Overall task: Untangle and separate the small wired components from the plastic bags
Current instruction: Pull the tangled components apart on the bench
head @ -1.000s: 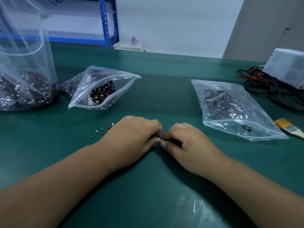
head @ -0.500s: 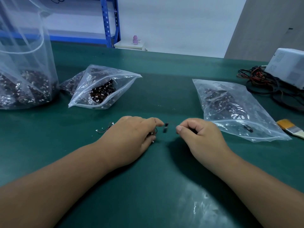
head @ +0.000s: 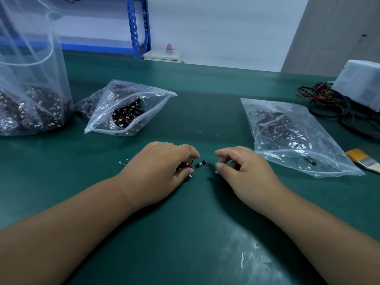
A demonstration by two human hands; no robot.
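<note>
mid frame the left hand [head: 162,167] is gripping the wire clump [head: 183,166], and the right hand [head: 244,169], hold i cannot tell, should be easing the black piece [head: 200,163] away slowly.

A workshop corner is seen beyond a dark green matte bench top [head: 205,89].
The bench's far edge is backed by a plain white wall [head: 216,27]. A blue perforated steel shelving upright [head: 131,25] is seen past the far left part, with a low white cabinet [head: 162,56] just beside it, topped by a small pink bottle [head: 169,49]. A grey-beige panel [head: 329,33] is set behind the far right corner. A pale sheen of light [head: 242,254] is reflected near the near edge.
</note>
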